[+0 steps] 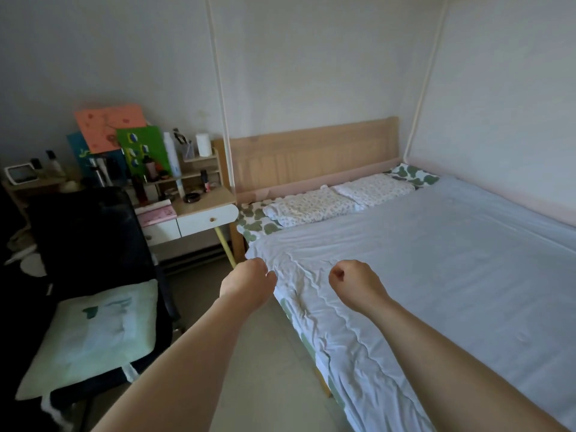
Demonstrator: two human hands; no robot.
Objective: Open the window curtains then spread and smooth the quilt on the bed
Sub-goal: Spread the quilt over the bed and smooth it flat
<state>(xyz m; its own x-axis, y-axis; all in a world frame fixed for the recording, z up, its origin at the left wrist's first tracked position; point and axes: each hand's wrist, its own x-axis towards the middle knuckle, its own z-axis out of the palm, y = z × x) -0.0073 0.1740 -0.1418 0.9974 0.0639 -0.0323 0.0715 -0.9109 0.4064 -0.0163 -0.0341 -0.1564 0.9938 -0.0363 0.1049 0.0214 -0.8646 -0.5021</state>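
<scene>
A pale blue-white quilt [436,260] lies spread over the bed, flat in the middle and wrinkled along its near left side. My left hand [249,283] is at the quilt's left edge near the corner, fingers curled, pinching the fabric edge. My right hand [352,283] hovers just over the wrinkled part as a loose fist, with no fabric visible inside it. Two floral pillows [339,198] lie at the head of the bed, on a green-patterned sheet [255,222]. No window or curtains are in view.
A wooden headboard [314,151] stands against the back wall. Left of the bed is a cluttered bedside desk [202,204] with drawers. A black chair [93,244] with a pale cushion stands at my left. A strip of bare floor [249,353] separates chair and bed.
</scene>
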